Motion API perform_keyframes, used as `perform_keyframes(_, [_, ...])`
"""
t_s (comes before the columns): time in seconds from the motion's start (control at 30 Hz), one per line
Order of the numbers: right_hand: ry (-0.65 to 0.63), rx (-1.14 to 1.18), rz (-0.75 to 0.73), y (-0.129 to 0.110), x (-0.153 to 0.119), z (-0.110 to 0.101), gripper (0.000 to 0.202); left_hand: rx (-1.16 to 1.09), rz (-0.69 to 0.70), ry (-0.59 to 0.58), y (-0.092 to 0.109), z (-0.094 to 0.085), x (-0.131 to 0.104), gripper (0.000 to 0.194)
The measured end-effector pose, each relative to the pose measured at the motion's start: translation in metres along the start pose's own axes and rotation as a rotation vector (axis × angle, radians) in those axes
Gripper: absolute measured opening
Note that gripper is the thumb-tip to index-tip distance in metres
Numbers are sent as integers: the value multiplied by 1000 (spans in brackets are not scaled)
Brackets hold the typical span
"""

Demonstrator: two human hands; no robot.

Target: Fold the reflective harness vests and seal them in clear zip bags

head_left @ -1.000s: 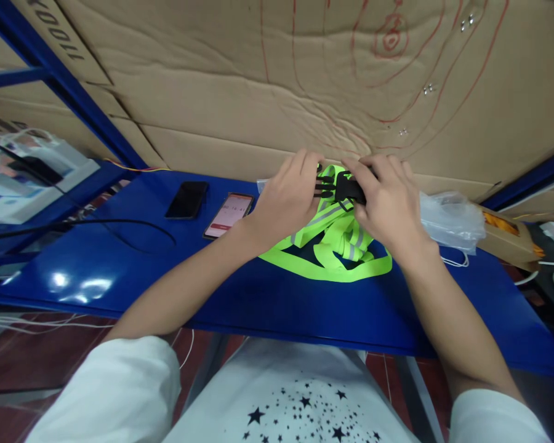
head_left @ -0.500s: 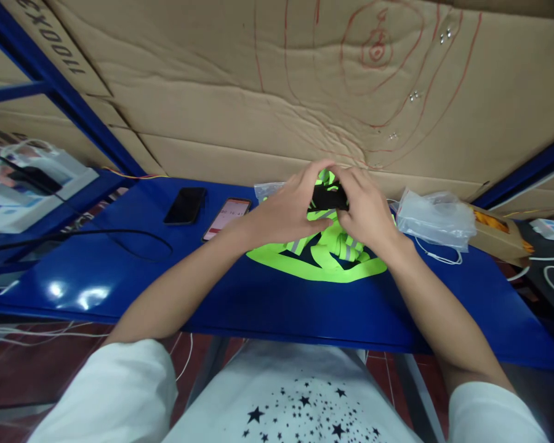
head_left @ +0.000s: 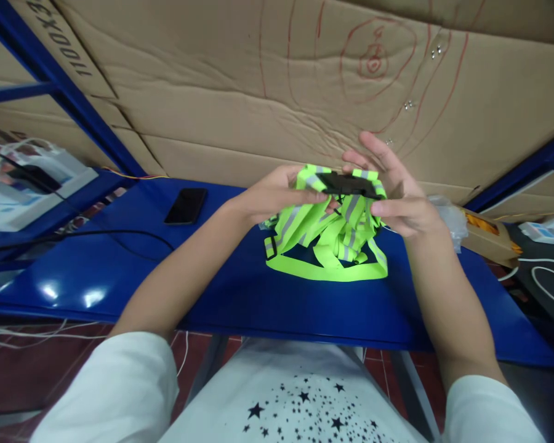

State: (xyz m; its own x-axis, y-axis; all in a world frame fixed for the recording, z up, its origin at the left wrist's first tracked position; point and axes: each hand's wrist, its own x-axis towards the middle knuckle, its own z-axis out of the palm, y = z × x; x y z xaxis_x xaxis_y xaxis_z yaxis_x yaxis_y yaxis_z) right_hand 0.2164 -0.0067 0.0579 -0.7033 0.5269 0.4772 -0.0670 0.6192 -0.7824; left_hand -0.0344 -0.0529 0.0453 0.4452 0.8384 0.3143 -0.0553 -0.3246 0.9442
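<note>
The neon-yellow webbing harness with grey reflective stripes point(head_left: 332, 237) is lifted at its top, while its lower loops lie on the glossy blue metal table point(head_left: 120, 271). At the top sits a black plastic buckle point(head_left: 348, 183), held level between both hands. It looks closed, but I cannot be sure, because fingers cover its ends. The left hand point(head_left: 270, 198) pinches the buckle's left end and the strap beside it, with the fingers closed on it. The right hand point(head_left: 397, 194) supports the right end with the thumb and lower fingers, and its upper fingers are spread open above.

I judge that the step in hand is checking or arranging the fastened strap. The next move would need a steady pinch on both ends, so that the hanging loops do not twist.

A small black slider point(head_left: 270, 248) hangs on the left loop. Further left a dark phone point(head_left: 186, 205) lies flat on the table. Behind the right hand a clear plastic bag point(head_left: 447, 215) is mostly hidden, and beside it a cardboard box point(head_left: 489, 232) is only partly visible. A creased cardboard sheet with red pen circles point(head_left: 305, 80) stands behind everything.
</note>
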Motion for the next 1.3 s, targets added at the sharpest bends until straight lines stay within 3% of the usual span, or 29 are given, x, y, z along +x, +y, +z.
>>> perform_keyframes(0.07, [-65,147,77,6,0,-4,108,-145,-23,-16,-2,3,-1,59])
perform_keyframes(0.13, [-102,256,188,14,1,-3,107,-202,-38,-47,-5,3,-1,57])
perform_keyframes(0.2, [-81,333,256,19,3,2,87,-195,-35,-110,-7,3,-1,52])
perform_keyframes(0.3, [52,398,323,17,5,10,48,-131,-42,-205,-10,6,1,44])
perform_keyframes(0.37, [127,405,364,11,6,15,39,-104,-51,-209,-10,11,2,41])
perform_keyframes(0.43, [179,379,364,7,7,18,36,-80,-45,-136,-10,17,2,44])
perform_keyframes(0.5, [262,327,300,5,7,20,34,-14,0,6,-10,22,3,58])
perform_keyframes(0.57, [342,260,222,5,7,20,27,98,96,148,-10,26,4,68])
perform_keyframes(0.63, [372,199,175,6,6,21,22,188,199,213,-10,28,4,70])
perform_keyframes(0.77, [348,180,109,10,6,31,17,183,232,201,-13,32,5,68])
perform_keyframes(0.9, [345,187,82,11,7,41,23,33,197,278,-24,36,8,74])
perform_keyframes(1.0, [146,117,172,0,6,35,41,-112,163,350,-31,34,9,75])
perform_keyframes(1.1, [-43,37,213,-15,2,24,60,-149,114,328,-32,32,9,71])
perform_keyframes(1.3, [201,1,232,-26,-3,24,37,-175,39,318,-30,46,7,67])
